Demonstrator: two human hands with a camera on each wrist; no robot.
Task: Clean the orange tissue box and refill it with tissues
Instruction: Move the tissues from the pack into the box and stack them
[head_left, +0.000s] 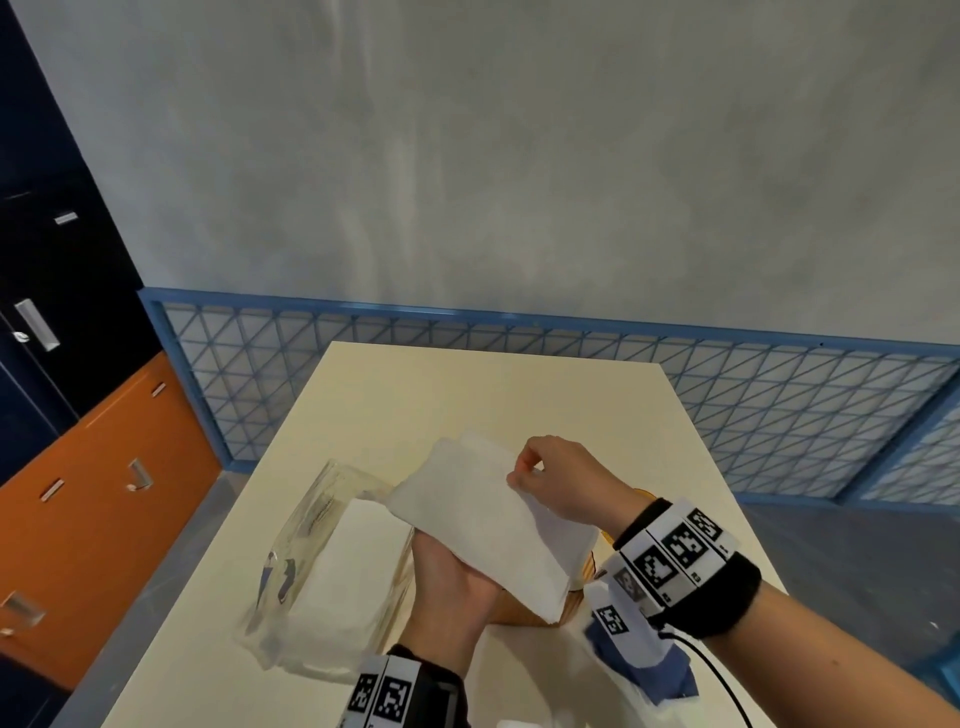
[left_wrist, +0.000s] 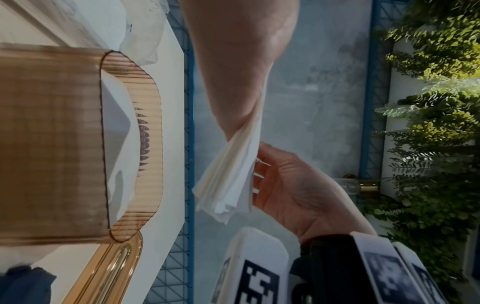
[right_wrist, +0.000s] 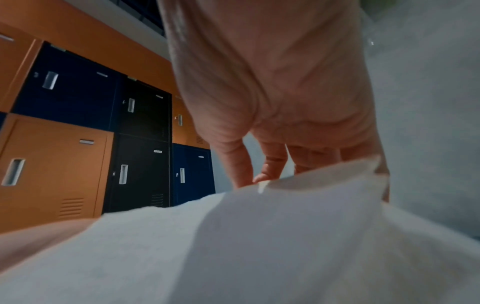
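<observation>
Ribbed amber tissue box (left_wrist: 52, 144) below soft tissue stack (head_left: 483, 519), both hands' fingers (head_left: 524, 462) gripping

Matt paper tissues (head_left: 483, 514); glossy ribbed translucent plastic tissue box (left_wrist: 64, 144).

Cream table (head_left: 519, 395), blue lattice fence (head_left: 779, 410), orange and navy lockers (right_wrist: 78, 144), green foliage (left_wrist: 436, 123)
</observation>
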